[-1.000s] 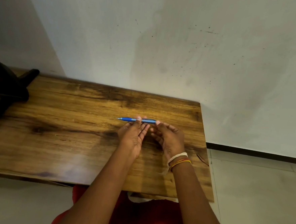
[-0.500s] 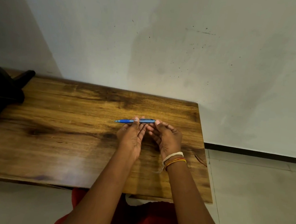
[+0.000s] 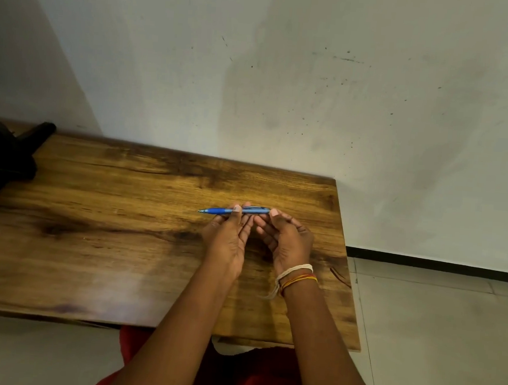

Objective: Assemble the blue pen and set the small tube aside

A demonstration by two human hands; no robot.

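**Blue pen held at both ends over tabletop**

Both hands met near the right-centre of the wooden tabletop [image 3: 99, 241], close to the wall [image 3: 284, 89]. The blue pen [image 3: 233, 211] lay level between them, tip pointing left, apparently just above the wood; contact with the surface could not be confirmed from this angle.

Left hand [image 3: 228, 238]: thumb and fingers pinched the barrel around its middle, thumbnail up. Right hand [image 3: 286, 242]: fingers curled, thumb tip pressed on the rear, darker end of the pen; the fingers beneath were partly hidden, so it was probably a pinch. Thread bands [image 3: 296, 275] sat on the right wrist.

Handling judgement: the pen looked light, stiff and thin, with a smooth plastic barrel that could roll or slip under a loose pinch. The mid-barrel seemed the best place to hold; the fine tip and the rear end offered less purchase.

A black object [image 3: 5, 157] sat at the far left edge. Tiled floor [image 3: 433, 325] lay to the right.
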